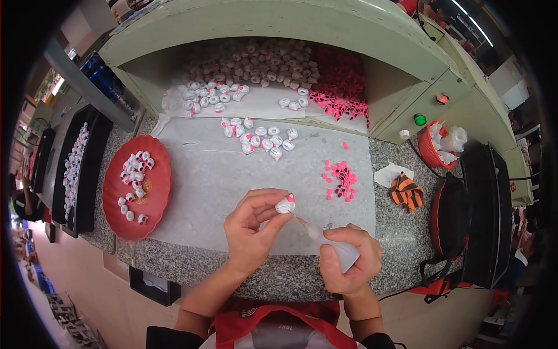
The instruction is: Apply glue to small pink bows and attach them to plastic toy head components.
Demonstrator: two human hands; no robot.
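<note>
Between the fingertips of my left hand [251,228] is a small white moulded piece [285,205] with a pink part on top. My right hand [352,262] is wrapped round a whitish squeeze bottle [345,254]. Its thin brownish nozzle points up and left, its tip close to the underside of the white piece; whether they touch I cannot tell. Beyond my hands, loose white pieces [275,141] lie on a pale sheet [197,192]. Small pink and dark pieces [347,181] are scattered on the sheet to the right.
A red scalloped plate [116,203] at left holds more white pieces. Ahead, a pale green cabinet [279,29] shelters heaps of white and pink pieces. To the right are an orange-and-black cloth [406,193], a red basket [424,146] and a black bag [447,224]. Black trays [84,215] stand far left.
</note>
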